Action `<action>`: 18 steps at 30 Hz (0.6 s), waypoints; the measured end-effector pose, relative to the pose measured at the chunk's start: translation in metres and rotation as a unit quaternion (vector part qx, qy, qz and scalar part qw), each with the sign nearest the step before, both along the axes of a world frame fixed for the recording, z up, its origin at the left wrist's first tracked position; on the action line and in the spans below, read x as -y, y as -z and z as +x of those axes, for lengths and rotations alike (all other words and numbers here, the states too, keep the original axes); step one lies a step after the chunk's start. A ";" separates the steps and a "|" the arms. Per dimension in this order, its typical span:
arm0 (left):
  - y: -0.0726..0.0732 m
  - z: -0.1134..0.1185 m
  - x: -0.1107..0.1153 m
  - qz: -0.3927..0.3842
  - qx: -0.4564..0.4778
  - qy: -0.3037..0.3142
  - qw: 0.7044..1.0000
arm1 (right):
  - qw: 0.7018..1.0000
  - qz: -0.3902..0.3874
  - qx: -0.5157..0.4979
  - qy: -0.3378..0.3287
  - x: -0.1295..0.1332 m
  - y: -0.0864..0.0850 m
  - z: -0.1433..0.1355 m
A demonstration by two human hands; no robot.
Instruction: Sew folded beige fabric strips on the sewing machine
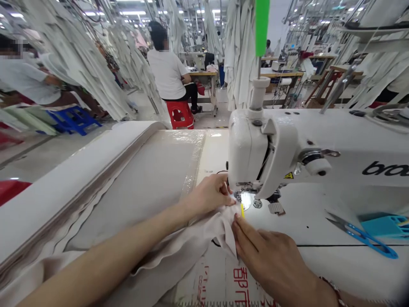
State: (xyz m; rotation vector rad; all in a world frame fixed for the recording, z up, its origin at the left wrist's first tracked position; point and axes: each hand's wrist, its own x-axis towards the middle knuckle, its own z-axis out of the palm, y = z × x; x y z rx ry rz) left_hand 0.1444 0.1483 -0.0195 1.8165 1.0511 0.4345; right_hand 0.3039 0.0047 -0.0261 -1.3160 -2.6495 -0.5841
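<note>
Pale pinkish fabric [198, 230] runs from the lower left up to the needle area of a white sewing machine [255, 149]. My left hand [211, 192] is just left of the presser foot [239, 196], its fingers closed on the fabric edge. My right hand [271, 256] lies nearer to me, its fingertips together and pressing the fabric's right edge beside a small yellow strip [242, 210]. Fingers and machine head partly hide the fabric under the foot.
Blue-handled scissors [364, 238] and a turquoise holder [385, 225] lie at the right. Folded fabric [96, 187] covers the left side. Beyond the table, a seated person [168, 72] faces away among hanging garments [239, 55].
</note>
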 end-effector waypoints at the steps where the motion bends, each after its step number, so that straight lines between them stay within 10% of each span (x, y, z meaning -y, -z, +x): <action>1: 0.000 0.000 0.000 -0.003 -0.002 -0.003 1.000 | 1.000 0.005 -0.002 0.000 -0.001 0.000 0.000; 18: 0.005 -0.001 -0.001 0.006 0.001 -0.011 1.000 | 1.000 0.004 -0.017 -0.004 -0.003 0.001 0.001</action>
